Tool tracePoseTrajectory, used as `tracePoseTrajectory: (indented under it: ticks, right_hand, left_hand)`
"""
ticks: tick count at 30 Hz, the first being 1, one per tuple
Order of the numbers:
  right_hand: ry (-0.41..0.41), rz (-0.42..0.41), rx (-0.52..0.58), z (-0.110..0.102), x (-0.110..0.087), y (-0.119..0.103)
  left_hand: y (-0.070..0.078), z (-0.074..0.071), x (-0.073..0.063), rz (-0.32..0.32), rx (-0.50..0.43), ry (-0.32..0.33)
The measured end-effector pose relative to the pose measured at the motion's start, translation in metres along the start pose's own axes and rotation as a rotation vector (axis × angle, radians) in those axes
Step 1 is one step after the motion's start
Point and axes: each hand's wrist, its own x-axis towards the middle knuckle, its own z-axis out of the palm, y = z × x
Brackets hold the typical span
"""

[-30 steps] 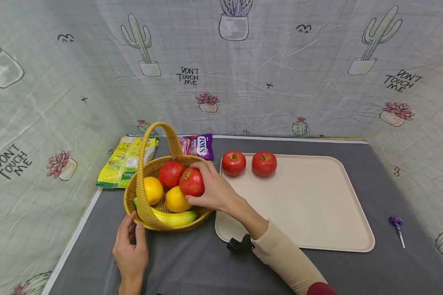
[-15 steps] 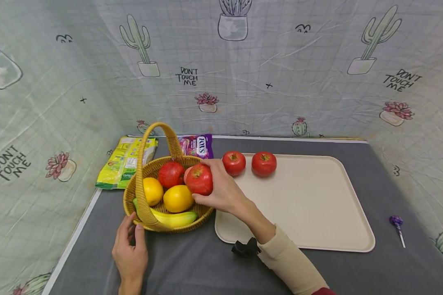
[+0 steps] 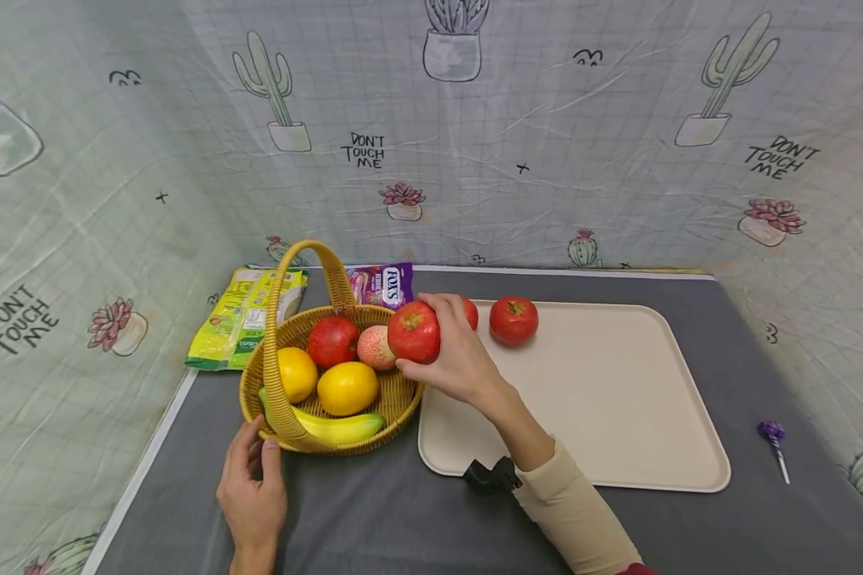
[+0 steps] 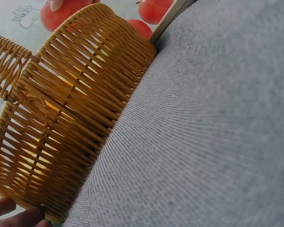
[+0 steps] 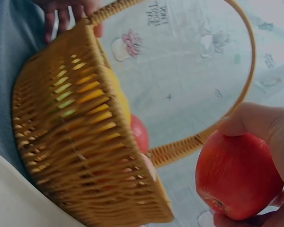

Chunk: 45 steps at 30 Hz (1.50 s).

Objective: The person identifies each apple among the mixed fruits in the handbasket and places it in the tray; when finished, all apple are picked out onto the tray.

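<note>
In the head view my right hand grips a red apple, raised over the right rim of the yellow wicker basket. In the right wrist view thumb and fingers hold that apple apart from the basket. Inside the basket lie a dark red round fruit, a speckled pink peach-like fruit, two yellow fruits and a banana. My left hand touches the basket's near left side; in the left wrist view its fingertips rest against the wicker.
A beige tray lies right of the basket, with two red apples at its back left; one is partly hidden. Behind the basket are a yellow-green packet and a purple candy bag. A purple lollipop lies far right.
My right hand has lifted the apple and moved it rightward, from inside the basket to its right rim. The pink fruit has come into view. My left hand has stayed put.
</note>
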Motion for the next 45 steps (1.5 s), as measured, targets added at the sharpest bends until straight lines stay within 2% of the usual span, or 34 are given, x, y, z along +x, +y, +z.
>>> tracePoseTrajectory:
  ticks: [10, 22, 28, 38, 45]
  right_hand:
    - [0.074, 0.049, 0.028, -0.022, 0.003, 0.01]
    - [0.208, 0.117, 0.109, -0.058, 0.005, 0.035]
    - [0.278, 0.155, 0.096, -0.076, 0.004, 0.047]
    - [0.327, 0.257, 0.073, -0.095, 0.001, 0.064]
    - [0.369, 0.309, 0.108, -0.108, -0.004, 0.078]
  left_hand:
    - [-0.001, 0.0, 0.0, -0.033, 0.014, -0.005]
    - [0.0, 0.001, 0.001, -0.012, -0.007, -0.009]
    - [0.0, 0.001, 0.001, -0.003, -0.022, -0.01]
    - [0.0, 0.001, 0.001, 0.005, -0.018, -0.009]
    - [0.0, 0.001, -0.001, -0.014, -0.002, -0.009]
